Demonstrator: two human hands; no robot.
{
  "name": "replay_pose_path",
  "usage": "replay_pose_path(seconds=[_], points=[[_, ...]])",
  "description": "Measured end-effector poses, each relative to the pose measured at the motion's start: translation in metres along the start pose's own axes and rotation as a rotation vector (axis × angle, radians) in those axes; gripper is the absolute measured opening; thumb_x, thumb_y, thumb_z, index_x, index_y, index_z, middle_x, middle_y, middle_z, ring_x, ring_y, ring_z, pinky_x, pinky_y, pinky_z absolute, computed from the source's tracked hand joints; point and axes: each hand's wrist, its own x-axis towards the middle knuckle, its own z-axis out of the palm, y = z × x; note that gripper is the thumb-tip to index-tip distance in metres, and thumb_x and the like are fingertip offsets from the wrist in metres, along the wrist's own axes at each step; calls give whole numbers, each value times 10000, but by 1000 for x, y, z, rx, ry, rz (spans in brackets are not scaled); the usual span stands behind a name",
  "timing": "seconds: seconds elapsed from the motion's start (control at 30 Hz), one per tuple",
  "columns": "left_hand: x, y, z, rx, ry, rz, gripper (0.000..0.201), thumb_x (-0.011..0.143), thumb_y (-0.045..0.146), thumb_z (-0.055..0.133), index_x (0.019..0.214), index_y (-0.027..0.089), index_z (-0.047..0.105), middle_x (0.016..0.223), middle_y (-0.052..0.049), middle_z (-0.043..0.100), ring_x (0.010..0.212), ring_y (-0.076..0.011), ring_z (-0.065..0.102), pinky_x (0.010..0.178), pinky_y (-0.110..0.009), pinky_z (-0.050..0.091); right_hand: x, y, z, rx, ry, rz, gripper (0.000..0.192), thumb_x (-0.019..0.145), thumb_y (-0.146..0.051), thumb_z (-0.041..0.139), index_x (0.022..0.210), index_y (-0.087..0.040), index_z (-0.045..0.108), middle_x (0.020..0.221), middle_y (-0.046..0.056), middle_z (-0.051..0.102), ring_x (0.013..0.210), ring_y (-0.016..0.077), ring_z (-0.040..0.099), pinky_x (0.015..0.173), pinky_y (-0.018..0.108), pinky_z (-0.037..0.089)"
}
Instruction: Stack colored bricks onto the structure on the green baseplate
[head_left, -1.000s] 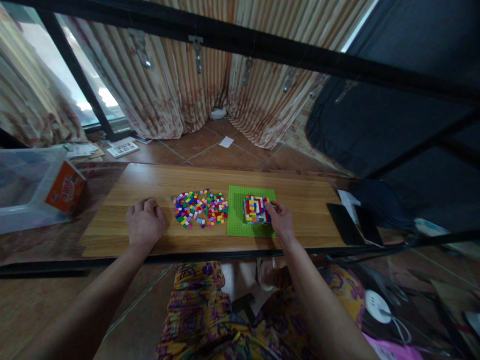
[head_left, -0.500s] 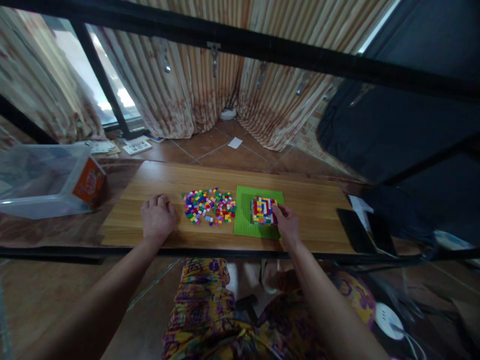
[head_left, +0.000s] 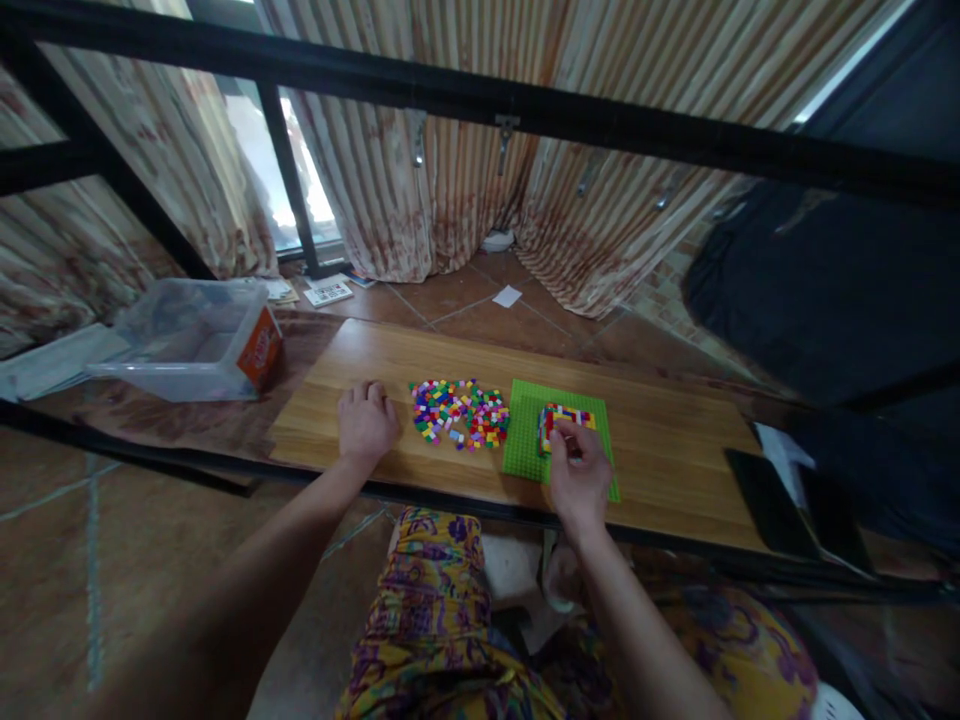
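Resting knuckles-down on the table (head_left: pixel 660 450), the left hand (head_left: pixel 366 425) sits as a loose fist w/ fingers curled under, gripping nothing. It lies just left of the brick pile (head_left: pixel 459 412), prob. parked there as a prop for the upper body and within easy reach of the loose pieces.

Right hand (head_left: pixel 579 478) is over the near edge of the block (head_left: pixel 564 420), a multi-colour stack of bricks built on the green baseplate (head_left: pixel 525 450). Fingertips are bunched and pressed down onto the block's top; thumb and forefinger look pinched together, but whether a small brick sits betw. them can't be told, too small and hidden by the hand. The wrist comes in from the near side, so the palm covers the lower right part of the block.

Baseplate lies flat, just right of the pile and touching or nearly touching it. That layout keeps supply and build side by side, i.e. short reach for either hand. The pile is spread thin, one layer, so colours can be picked out at a glance.

Off to the far left a clear tub (head_left: pixel 187 340) w/ an orange label stands on a darker surface, well apart from the bricks. Two dark phones (head_left: pixel 780 500) lie at the right end of the table, out of the work area.
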Motion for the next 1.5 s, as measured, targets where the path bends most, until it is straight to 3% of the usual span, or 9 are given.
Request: replay_pose_path(seconds=[0.17,0.3,0.5,0.73,0.9,1.03,1.13,1.37,1.5], points=[[-1,0,0,-16,1,-13,285,883,235,405,1033,116,617,1148,-186,615,1078,-337,532,935,-463,385,-13,-23,34,-68,-297,-144,261,904,-316,483,990,-203,701,963,79,670,874,195,615,806,338,488],[-1,0,1,-18,8,-11,292,889,234,407,1054,112,615,1151,-184,618,1082,-340,530,945,-463,382,-19,-30,64,-148,-442,-242,235,903,-286,493,943,-228,717,972,70,653,946,215,593,863,353,466],[-2,-1,1,-25,0,-7,290,898,228,400,1058,116,615,1145,-188,617,1083,-337,535,928,-463,385,-21,-35,96,-339,-510,-326,210,885,-275,534,938,-222,730,980,101,615,981,265,530,888,404,433],[-2,0,1,-25,13,-10,280,882,225,425,1059,130,619,1156,-177,620,1083,-335,540,924,-464,389,-23,-31,106,-372,-466,-363,192,896,-241,521,905,-233,712,984,95,616,946,241,533,872,379,428],[-1,1,-2,-13,2,-18,273,876,221,421,1032,120,622,1143,-185,623,1074,-341,542,917,-466,397,-22,-36,93,-153,-446,-220,220,928,-272,455,938,-209,666,967,79,659,941,221,583,854,351,452],[-1,0,-2,-4,14,2,277,872,227,422,1025,122,628,1129,-179,630,1073,-339,545,909,-461,401,-22,-33,70,92,-358,-5,208,904,-330,497,946,-211,662,916,51,694,821,187,629,781,322,484],[0,-2,1,-10,27,11,286,872,234,421,1035,124,629,1135,-175,630,1071,-333,549,913,-459,398,-22,-23,47,196,-272,86,228,871,-371,541,938,-208,685,935,59,703,851,188,642,802,328,494],[2,-5,5,-22,23,15,309,877,253,408,1050,113,623,1170,-196,614,1099,-338,537,939,-480,386,-17,16,-14,134,-49,161,297,827,-392,567,959,-185,733,1016,98,711,950,216,638,877,381,483],[3,-5,5,-14,15,20,307,872,256,407,1041,120,624,1163,-192,614,1090,-337,539,936,-478,389,-5,38,-39,42,-11,225,373,813,-418,547,1007,-155,729,1008,122,717,910,226,644,828,384,492]])
